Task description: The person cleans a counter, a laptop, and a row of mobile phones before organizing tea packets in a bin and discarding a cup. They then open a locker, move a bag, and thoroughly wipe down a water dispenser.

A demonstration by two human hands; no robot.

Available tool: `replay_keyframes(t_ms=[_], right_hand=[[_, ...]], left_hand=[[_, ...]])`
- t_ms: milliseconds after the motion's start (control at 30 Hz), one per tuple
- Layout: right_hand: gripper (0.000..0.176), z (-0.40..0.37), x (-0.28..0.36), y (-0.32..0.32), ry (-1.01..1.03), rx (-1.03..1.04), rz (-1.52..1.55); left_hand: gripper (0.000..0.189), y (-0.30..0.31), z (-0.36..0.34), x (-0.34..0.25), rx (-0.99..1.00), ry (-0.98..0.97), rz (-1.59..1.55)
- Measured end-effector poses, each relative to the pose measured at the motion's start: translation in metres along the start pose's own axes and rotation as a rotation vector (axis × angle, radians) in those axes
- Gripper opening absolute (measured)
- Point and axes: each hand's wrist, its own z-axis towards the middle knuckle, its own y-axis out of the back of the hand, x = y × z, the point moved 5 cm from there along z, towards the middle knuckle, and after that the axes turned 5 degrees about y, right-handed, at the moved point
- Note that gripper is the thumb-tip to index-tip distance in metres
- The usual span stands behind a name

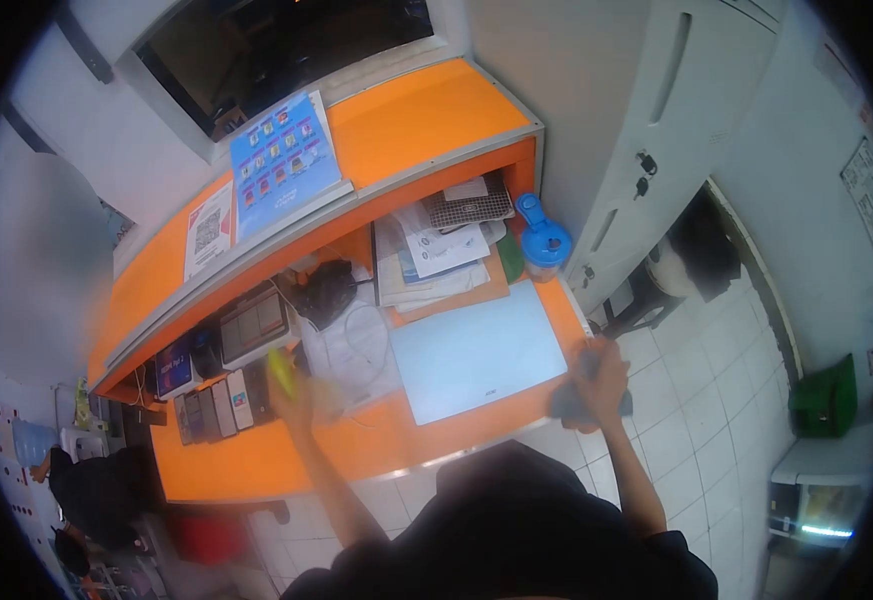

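Note:
My left hand [294,402] is closed around a blurred object with a yellow-green top [280,372], above the front of the orange counter; its kind does not show clearly. In my right hand [606,382] is a bunched dark grey-blue cloth [564,402], held at the counter's right front corner. Between the hands lies a shut pale-blue laptop [481,352]. Left of my left hand, several phones [221,408] are lined up side by side. A clear plastic bag [351,350] with white contents lies between the left hand and the laptop.
A blue-lidded shaker bottle [543,240] stands behind the laptop, beside stacked papers [441,245]. The raised orange shelf [426,105] carries a blue leaflet [286,155]. A grey locker [646,130] with keys rises at right. Boxes [253,325] sit under the shelf.

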Motion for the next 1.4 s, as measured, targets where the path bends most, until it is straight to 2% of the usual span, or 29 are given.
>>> replay_keyframes(t_ms=[33, 100, 133, 200, 233, 300, 333, 400, 433, 467, 500, 533, 600, 633, 700, 767, 800, 833, 867, 967, 1033, 1067, 1133, 1167, 1200, 1267, 1300, 1333, 1400], right_hand=[[0.078, -0.017, 0.000, -0.011, 0.000, 0.005, -0.007], [0.092, -0.049, 0.003, -0.034, 0.117, -0.019, -0.147], [0.100, -0.056, 0.026, -0.025, 0.068, 0.229, -0.050], [0.101, -0.074, 0.039, -0.039, 0.042, 0.395, 0.088], [0.101, -0.073, 0.045, -0.041, 0.047, 0.410, 0.080], [0.095, -0.073, 0.058, -0.038, 0.123, 0.486, 0.010], [0.095, -0.063, 0.060, -0.031, 0.133, 0.506, 0.005], [0.087, -0.027, 0.070, -0.020, 0.036, 0.853, 0.138], [0.068, -0.007, 0.085, -0.005, 0.027, 0.886, 0.030], [0.068, 0.010, 0.096, -0.004, 0.037, 0.899, 0.025], [0.062, 0.031, 0.117, 0.005, 0.271, 0.665, 0.077], [0.056, 0.049, 0.138, 0.014, 0.495, 0.418, 0.137], [0.055, 0.079, 0.148, -0.021, 0.572, 0.363, 0.244], [0.056, 0.091, 0.151, -0.042, 0.638, 0.307, 0.338], [0.066, 0.104, 0.151, -0.091, 0.592, 0.205, 0.302], [0.068, 0.111, 0.167, -0.111, 0.507, 0.216, 0.174], [0.071, 0.113, 0.170, -0.121, 0.426, 0.227, 0.049], [0.071, 0.113, 0.172, -0.127, 0.410, 0.233, 0.052], [0.074, 0.115, 0.172, -0.131, 0.384, 0.226, 0.085], [0.079, 0.123, 0.159, -0.141, 0.408, 0.210, 0.108], [0.082, 0.126, 0.147, -0.149, 0.459, 0.203, 0.104], [0.083, 0.124, 0.141, -0.151, 0.516, 0.187, 0.121], [0.085, 0.133, 0.143, -0.153, 0.569, 0.173, 0.134], [0.082, 0.138, 0.140, -0.152, 0.483, 0.231, 0.256], [0.079, 0.144, 0.140, -0.149, 0.393, 0.287, 0.376], [0.075, 0.155, 0.154, -0.138, 0.372, 0.294, 0.462], [0.071, 0.158, 0.158, -0.137, 0.361, 0.302, 0.548], [0.071, 0.160, 0.156, -0.141, 0.354, 0.308, 0.543], [0.062, 0.161, 0.148, -0.146, 0.279, 0.183, 0.547]], left_hand=[[0.043, 0.014, -0.014, -0.010, -0.143, 0.039, 0.058], [0.040, 0.030, -0.041, 0.006, -0.378, 0.170, 0.215], [0.040, 0.027, -0.053, 0.021, -0.380, 0.184, 0.218], [0.041, 0.032, -0.084, 0.049, -0.647, 0.259, 0.366], [0.041, 0.035, -0.092, 0.057, -0.649, 0.273, 0.378], [0.051, 0.039, -0.104, 0.066, -0.601, 0.223, 0.124], [0.051, 0.041, -0.108, 0.066, -0.609, 0.238, 0.140], [0.069, 0.038, -0.108, 0.052, -0.428, 0.296, 0.264], [0.069, 0.043, -0.115, 0.042, -0.436, 0.310, 0.277], [0.075, 0.042, -0.120, 0.031, -0.315, 0.307, 0.354], [0.082, 0.041, -0.126, 0.024, -0.191, 0.301, 0.429], [0.082, 0.055, -0.143, 0.024, -0.200, 0.304, 0.438], [0.081, 0.086, -0.176, 0.036, -0.107, 0.512, 1.137], [0.081, 0.085, -0.158, 0.005, -0.110, 0.513, 1.142], [0.065, 0.083, -0.101, -0.101, -0.467, 0.313, 0.678], [0.050, 0.035, -0.054, -0.121, -0.324, 0.221, 0.214], [0.047, -0.006, -0.026, -0.130, -0.057, 0.347, 0.117], [0.039, -0.052, 0.001, -0.126, 0.060, 0.114, -0.006], [0.038, -0.097, 0.023, -0.107, 0.221, 0.154, 0.080], [0.046, -0.225, 0.087, -0.017, 0.359, 0.131, 0.192], [0.055, -0.279, 0.117, 0.038, 0.596, 0.285, 0.365], [0.055, -0.287, 0.119, 0.044, 0.600, 0.286, 0.368], [0.060, -0.301, 0.126, 0.020, 0.498, 0.077, 0.304], [0.062, -0.305, 0.119, 0.013, 0.643, 0.199, 0.413], [0.062, -0.308, 0.116, 0.018, 0.654, 0.206, 0.415], [0.061, -0.316, 0.108, 0.034, 0.734, 0.429, 0.222], [0.054, -0.318, 0.102, 0.035, 0.624, 0.436, -0.003], [0.054, -0.327, 0.089, 0.047, 0.631, 0.445, -0.002], [0.046, -0.329, 0.075, 0.054, 0.310, 0.171, -0.185]])
